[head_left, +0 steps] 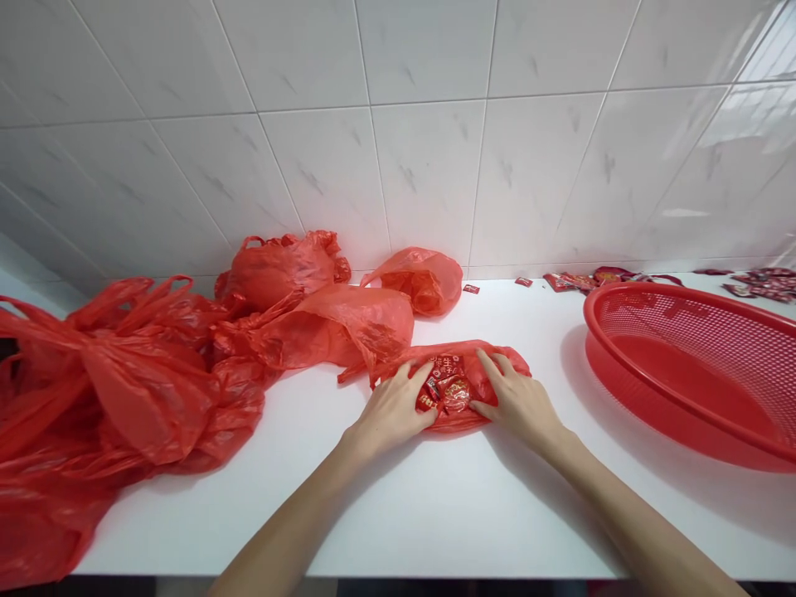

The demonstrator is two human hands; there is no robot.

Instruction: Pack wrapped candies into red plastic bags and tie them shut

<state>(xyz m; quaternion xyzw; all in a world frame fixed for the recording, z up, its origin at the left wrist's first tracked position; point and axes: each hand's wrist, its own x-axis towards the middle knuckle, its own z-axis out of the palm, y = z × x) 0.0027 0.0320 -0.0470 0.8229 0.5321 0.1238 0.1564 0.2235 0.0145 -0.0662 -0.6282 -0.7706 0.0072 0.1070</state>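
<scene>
A red plastic bag (513,361) lies on its side on the white table, its mouth facing me. Several shiny red snack packets (457,394) with gold and white print show in the opening. My left hand (395,406) holds the left side of the bag, thumb near the packets and fingers curled over the top edge. On the opposite side, my right hand (519,402) grips the bag with its fingers bent and its thumb by the opening. Parts of the fingertips are hidden by plastic and packets.
A large red mesh basket (684,423) stands at right. Red plastic bags (149,373) pile up at left, with another crumpled bag (429,282) near the tiled wall. Small red packets (569,282) lie along the wall; more packets (771,284) are heaped at far right.
</scene>
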